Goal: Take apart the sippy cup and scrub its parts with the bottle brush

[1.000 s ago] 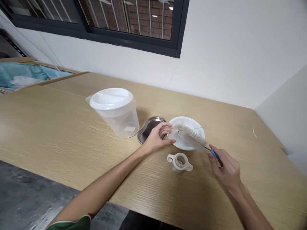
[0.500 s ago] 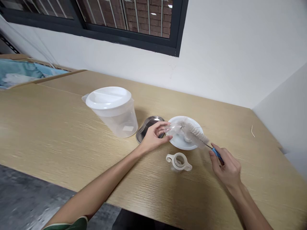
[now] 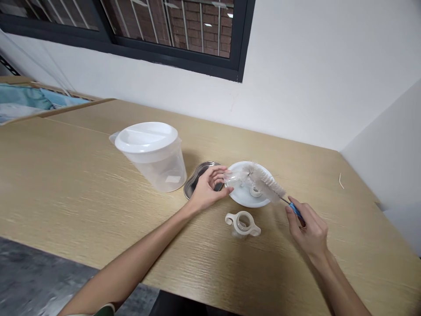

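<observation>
My left hand [image 3: 210, 186] is closed around a clear bottle [image 3: 233, 177] that lies on its side above a white bowl [image 3: 245, 202]. A bottle brush [image 3: 266, 184] with pale bristles has its tip at the bottle's mouth; how far inside it reaches, I cannot make out. My right hand [image 3: 309, 226] grips the brush by its blue handle. Inside the bowl, partly behind the bristles, sits a small white ring [image 3: 255, 192]. In front of the bowl stands a white two-handled ring [image 3: 244, 223] around a short clear piece.
A steel kidney dish [image 3: 190, 191] lies behind my left hand. To its left stands a translucent pitcher [image 3: 164, 173] with a white lid [image 3: 148, 136]. A thin bent pale strip [image 3: 341, 181] lies at the right. Wall and window rise behind the table.
The view has shifted slightly, so everything on the table appears a little to the left and lower. Both hands keep their grips, and the brush stays at the bottle.
</observation>
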Action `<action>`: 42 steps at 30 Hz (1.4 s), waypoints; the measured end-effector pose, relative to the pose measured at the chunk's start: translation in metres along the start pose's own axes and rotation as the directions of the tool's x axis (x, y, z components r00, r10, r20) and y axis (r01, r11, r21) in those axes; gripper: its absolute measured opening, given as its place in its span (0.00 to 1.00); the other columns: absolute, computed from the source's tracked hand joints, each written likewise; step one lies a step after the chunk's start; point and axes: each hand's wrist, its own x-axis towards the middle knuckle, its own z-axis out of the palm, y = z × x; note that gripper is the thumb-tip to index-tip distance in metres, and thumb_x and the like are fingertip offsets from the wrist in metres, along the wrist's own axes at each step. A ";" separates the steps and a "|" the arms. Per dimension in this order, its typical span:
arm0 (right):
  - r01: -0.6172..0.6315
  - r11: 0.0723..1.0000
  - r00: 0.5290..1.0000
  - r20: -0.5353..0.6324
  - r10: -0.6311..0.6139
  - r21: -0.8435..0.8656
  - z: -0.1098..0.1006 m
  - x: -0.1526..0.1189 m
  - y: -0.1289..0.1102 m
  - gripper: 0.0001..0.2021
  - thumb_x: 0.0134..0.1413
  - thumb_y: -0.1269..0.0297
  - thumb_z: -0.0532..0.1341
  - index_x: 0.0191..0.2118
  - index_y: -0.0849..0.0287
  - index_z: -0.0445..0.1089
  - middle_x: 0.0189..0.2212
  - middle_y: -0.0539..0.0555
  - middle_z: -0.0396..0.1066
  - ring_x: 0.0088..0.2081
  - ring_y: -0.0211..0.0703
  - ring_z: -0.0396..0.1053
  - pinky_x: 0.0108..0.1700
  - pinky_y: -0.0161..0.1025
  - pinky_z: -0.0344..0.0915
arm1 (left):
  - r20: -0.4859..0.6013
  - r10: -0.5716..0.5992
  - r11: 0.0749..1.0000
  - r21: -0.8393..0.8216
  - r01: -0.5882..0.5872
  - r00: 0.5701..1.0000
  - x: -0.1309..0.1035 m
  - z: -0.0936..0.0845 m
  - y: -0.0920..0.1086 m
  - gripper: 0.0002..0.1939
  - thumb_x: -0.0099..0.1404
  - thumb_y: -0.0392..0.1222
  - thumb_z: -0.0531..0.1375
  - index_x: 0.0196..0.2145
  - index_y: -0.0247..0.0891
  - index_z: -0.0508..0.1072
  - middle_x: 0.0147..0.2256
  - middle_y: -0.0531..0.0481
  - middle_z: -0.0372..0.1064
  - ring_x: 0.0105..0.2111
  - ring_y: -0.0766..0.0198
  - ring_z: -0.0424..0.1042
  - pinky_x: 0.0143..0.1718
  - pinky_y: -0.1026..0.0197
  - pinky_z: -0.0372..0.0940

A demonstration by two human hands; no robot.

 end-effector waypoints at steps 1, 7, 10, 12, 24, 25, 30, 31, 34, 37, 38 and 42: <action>-0.002 1.000 1.000 -0.004 0.002 0.000 0.000 0.000 0.000 0.17 0.62 0.74 0.64 0.56 0.61 0.71 0.31 0.50 0.72 0.27 0.32 0.68 0.30 0.31 0.63 | -0.001 0.005 1.000 0.002 -0.005 1.000 0.000 0.000 0.000 0.32 0.50 0.36 0.75 0.50 0.37 0.69 0.49 0.42 0.73 0.43 0.65 0.74 0.45 0.62 0.69; 0.000 1.000 1.000 0.008 0.000 0.003 0.000 0.000 -0.001 0.17 0.62 0.74 0.64 0.56 0.62 0.71 0.32 0.52 0.73 0.27 0.33 0.69 0.30 0.32 0.63 | 0.005 0.013 1.000 0.017 -0.013 1.000 0.000 0.002 0.002 0.31 0.50 0.37 0.75 0.49 0.36 0.68 0.49 0.40 0.74 0.43 0.63 0.74 0.43 0.62 0.69; 0.002 1.000 1.000 0.009 -0.002 0.007 0.000 0.001 -0.001 0.17 0.62 0.75 0.64 0.56 0.62 0.71 0.32 0.52 0.73 0.27 0.34 0.69 0.30 0.32 0.64 | 0.004 0.005 1.000 0.019 -0.005 1.000 -0.001 0.003 0.004 0.29 0.52 0.38 0.75 0.49 0.36 0.68 0.48 0.40 0.74 0.43 0.62 0.75 0.44 0.61 0.68; 0.003 1.000 1.000 0.007 -0.003 0.010 0.000 0.001 -0.001 0.18 0.62 0.75 0.64 0.56 0.62 0.71 0.31 0.52 0.73 0.28 0.34 0.69 0.30 0.32 0.64 | 0.005 0.001 1.000 0.021 -0.001 1.000 -0.001 0.003 0.005 0.29 0.53 0.39 0.74 0.49 0.36 0.69 0.49 0.40 0.74 0.44 0.62 0.74 0.44 0.60 0.68; 0.029 0.999 0.999 0.037 -0.030 0.026 0.003 0.000 -0.002 0.17 0.63 0.74 0.63 0.57 0.61 0.70 0.31 0.51 0.72 0.27 0.33 0.68 0.29 0.32 0.63 | 0.064 -0.014 0.996 0.084 0.009 0.998 -0.003 0.003 0.003 0.23 0.58 0.42 0.72 0.48 0.37 0.70 0.47 0.43 0.73 0.40 0.65 0.73 0.44 0.60 0.68; 0.039 0.999 0.998 0.049 -0.040 0.033 0.003 0.000 -0.003 0.17 0.64 0.74 0.62 0.57 0.61 0.69 0.31 0.51 0.73 0.28 0.33 0.69 0.29 0.31 0.64 | 0.069 -0.011 0.995 0.098 0.004 0.998 -0.004 0.003 0.002 0.23 0.58 0.42 0.72 0.48 0.37 0.70 0.46 0.43 0.73 0.40 0.65 0.73 0.44 0.60 0.68; 0.075 0.993 0.990 0.112 -0.085 0.090 0.005 0.001 -0.007 0.17 0.65 0.75 0.61 0.58 0.62 0.68 0.33 0.53 0.75 0.29 0.34 0.72 0.31 0.31 0.66 | 0.095 0.008 0.991 0.135 -0.020 0.995 -0.004 0.004 -0.004 0.23 0.58 0.41 0.72 0.48 0.37 0.70 0.43 0.45 0.73 0.41 0.63 0.73 0.44 0.59 0.67; 0.076 0.992 0.989 0.118 -0.088 0.098 0.005 0.001 -0.008 0.17 0.65 0.75 0.61 0.58 0.62 0.68 0.33 0.53 0.75 0.30 0.34 0.72 0.31 0.31 0.67 | 0.096 0.011 0.990 0.137 -0.024 0.995 -0.003 0.004 -0.005 0.23 0.57 0.41 0.72 0.48 0.37 0.70 0.43 0.45 0.73 0.41 0.63 0.73 0.45 0.58 0.68; 0.074 0.992 0.990 0.116 -0.085 0.097 0.005 0.001 -0.008 0.17 0.65 0.74 0.61 0.58 0.63 0.68 0.33 0.54 0.75 0.29 0.34 0.72 0.31 0.31 0.67 | 0.089 0.010 0.991 0.135 -0.022 0.996 -0.003 0.004 -0.006 0.23 0.57 0.42 0.72 0.48 0.37 0.70 0.44 0.44 0.73 0.42 0.62 0.73 0.46 0.57 0.68; 0.068 0.995 0.992 0.105 -0.076 0.077 0.004 0.002 -0.008 0.17 0.65 0.75 0.61 0.58 0.63 0.69 0.33 0.53 0.74 0.29 0.34 0.71 0.30 0.31 0.66 | 0.074 0.004 0.992 0.128 -0.013 0.997 -0.003 0.005 -0.006 0.23 0.57 0.43 0.72 0.48 0.37 0.70 0.45 0.43 0.73 0.40 0.63 0.73 0.44 0.59 0.67; 0.067 0.995 0.992 0.102 -0.075 0.074 0.004 0.002 -0.008 0.17 0.65 0.75 0.61 0.58 0.63 0.69 0.32 0.53 0.74 0.29 0.34 0.71 0.30 0.31 0.65 | 0.074 0.003 0.991 0.130 -0.012 0.997 -0.003 0.005 -0.005 0.23 0.57 0.43 0.72 0.48 0.37 0.70 0.46 0.43 0.73 0.40 0.63 0.72 0.44 0.59 0.67; 0.071 0.995 0.992 0.095 -0.078 0.072 0.004 0.002 -0.007 0.17 0.65 0.74 0.61 0.57 0.63 0.69 0.32 0.53 0.74 0.28 0.34 0.70 0.29 0.31 0.65 | 0.084 0.023 0.987 0.159 -0.036 0.996 -0.003 0.005 -0.002 0.23 0.58 0.42 0.71 0.49 0.37 0.70 0.47 0.42 0.73 0.41 0.63 0.73 0.42 0.60 0.66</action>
